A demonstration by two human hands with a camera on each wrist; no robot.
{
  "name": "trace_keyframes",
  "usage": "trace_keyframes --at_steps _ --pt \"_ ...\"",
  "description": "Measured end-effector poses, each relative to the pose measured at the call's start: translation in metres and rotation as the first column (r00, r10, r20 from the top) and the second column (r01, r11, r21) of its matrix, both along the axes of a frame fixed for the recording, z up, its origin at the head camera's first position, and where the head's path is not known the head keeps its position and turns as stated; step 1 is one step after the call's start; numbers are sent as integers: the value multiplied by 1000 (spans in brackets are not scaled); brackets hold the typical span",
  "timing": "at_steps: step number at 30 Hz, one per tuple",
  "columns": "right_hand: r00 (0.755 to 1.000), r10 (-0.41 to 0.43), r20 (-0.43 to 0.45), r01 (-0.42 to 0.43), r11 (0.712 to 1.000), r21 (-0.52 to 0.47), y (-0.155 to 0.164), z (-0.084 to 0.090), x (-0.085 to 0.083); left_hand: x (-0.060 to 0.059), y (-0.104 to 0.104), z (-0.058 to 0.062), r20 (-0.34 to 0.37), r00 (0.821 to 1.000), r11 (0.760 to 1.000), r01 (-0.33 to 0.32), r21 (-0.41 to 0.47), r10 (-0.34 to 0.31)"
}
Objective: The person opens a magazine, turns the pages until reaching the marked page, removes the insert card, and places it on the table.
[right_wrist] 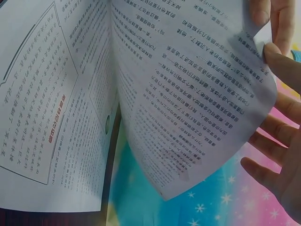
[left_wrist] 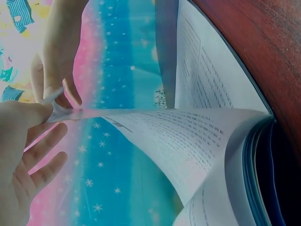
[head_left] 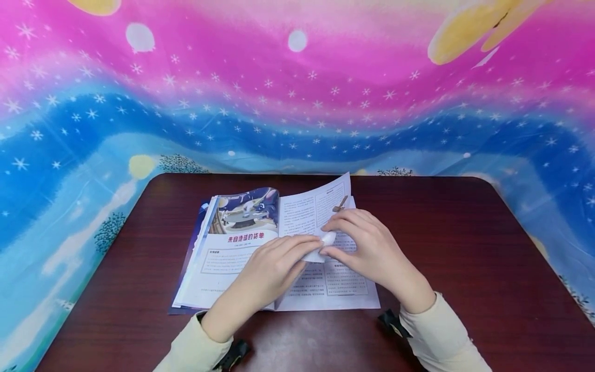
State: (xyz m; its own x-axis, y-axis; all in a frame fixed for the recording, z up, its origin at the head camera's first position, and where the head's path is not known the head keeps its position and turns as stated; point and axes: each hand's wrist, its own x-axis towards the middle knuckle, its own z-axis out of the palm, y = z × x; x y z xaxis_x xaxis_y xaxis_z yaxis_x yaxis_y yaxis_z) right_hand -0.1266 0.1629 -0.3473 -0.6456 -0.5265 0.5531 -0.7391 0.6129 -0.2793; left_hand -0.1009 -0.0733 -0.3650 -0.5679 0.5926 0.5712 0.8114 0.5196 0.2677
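Note:
An open magazine lies on the table, its right-hand page lifted and bent upward. My left hand pinches the edge of this page between thumb and fingers, where a small folded corner stands out. Close beside it is my right hand, thumb and forefinger visibly apart on either side of that corner. Seen from the right wrist, the right thumb touches the fold while the other fingers spread behind the page. Printed text shows on the raised page in both wrist views.
The dark reddish-brown table extends around the magazine. Behind it hangs a pink and blue cloth patterned with snowflakes. The magazine's left page carries a colour picture and a red title.

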Motion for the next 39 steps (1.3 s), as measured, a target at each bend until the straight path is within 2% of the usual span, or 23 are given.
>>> trace_keyframes --at_steps 8,12,19,26,29,33,39 --pt "1000 -4 26 5 1000 -23 1 4 8 2 -11 -1 -15 998 998 -53 18 53" --pt "999 1 33 0 999 -41 4 7 14 4 -22 -4 -26 995 994 -94 62 96" --pt "997 -34 68 32 999 35 15 2 22 13 -46 -12 -14 977 967 -208 144 212" --pt "991 -97 93 86 990 115 34 -13 27 23 -73 -18 27 932 916 -361 173 362" --pt "985 -116 124 96 983 158 41 -21 29 26 -84 -21 6 912 895 -405 190 411" --pt "983 -104 149 73 977 203 50 -33 30 31 -96 -25 4 882 867 -464 181 471" --pt "984 -67 165 23 966 258 62 -47 32 38 -115 -31 66 839 830 -545 118 541"
